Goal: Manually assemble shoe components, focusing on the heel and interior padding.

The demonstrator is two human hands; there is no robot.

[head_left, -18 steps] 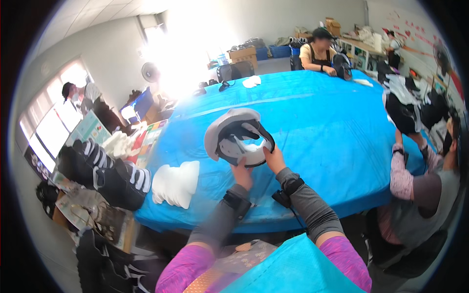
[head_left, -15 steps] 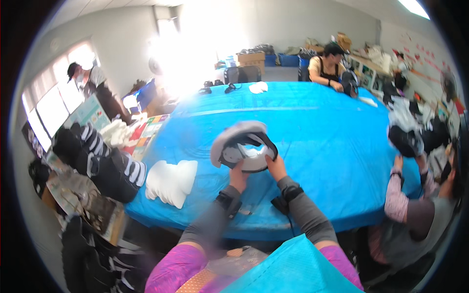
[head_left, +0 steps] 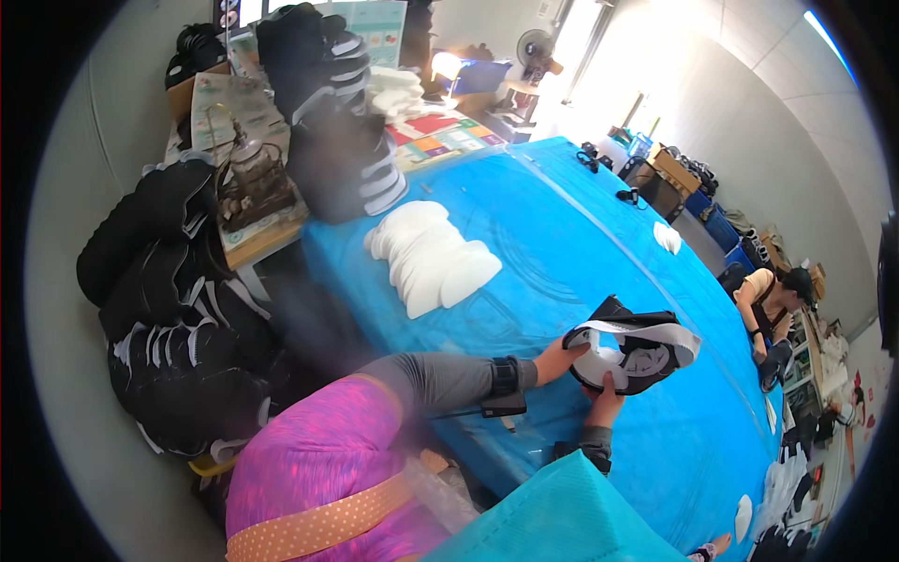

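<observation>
Blue-covered table [head_left: 562,290] takes up centre to right of frame from where I stand. Black shoes [head_left: 220,393] heaped at left, fanned white pads [head_left: 431,258] on the table, left of centre. Black-and-white shoe upper [head_left: 646,361] right of centre, held over the table. Left hand [head_left: 560,359] clamped on its left end; right hand [head_left: 604,403] pinches the lower rim, thumb on the near side. Other fingers mostly hidden behind; can't tell their spread. Versus earlier: view swung and tipped, upper further right and turned, more black panel showing; at bottom right only a co-worker's hand [head_left: 721,543] shows. Poster board [head_left: 379,33], top left of centre: print too small to read.
</observation>
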